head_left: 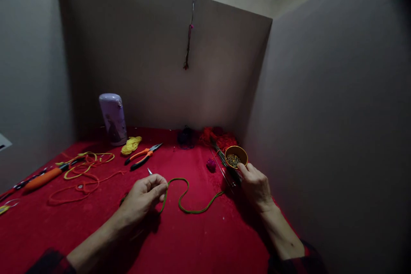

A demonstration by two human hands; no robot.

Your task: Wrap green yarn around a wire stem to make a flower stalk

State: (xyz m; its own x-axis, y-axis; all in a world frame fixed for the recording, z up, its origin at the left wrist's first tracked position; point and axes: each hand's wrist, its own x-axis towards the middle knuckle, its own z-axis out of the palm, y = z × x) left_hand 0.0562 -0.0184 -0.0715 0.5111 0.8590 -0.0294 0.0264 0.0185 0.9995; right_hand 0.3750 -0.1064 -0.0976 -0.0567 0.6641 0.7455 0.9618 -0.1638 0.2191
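Green cord (195, 212) curves across the red-covered worktop (192, 246), pinched in the fingers of the left hand (144, 195); the right hand (257, 184) has its fingers gripping a cup (243, 154) of beads (233, 161) by its rim. Holding both appears the present step; moving on calls for a level cup.

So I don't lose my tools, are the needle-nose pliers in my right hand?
No, the right hand grips a gold-rimmed cup of beads, while the needle-nose pliers lie on the red cloth.
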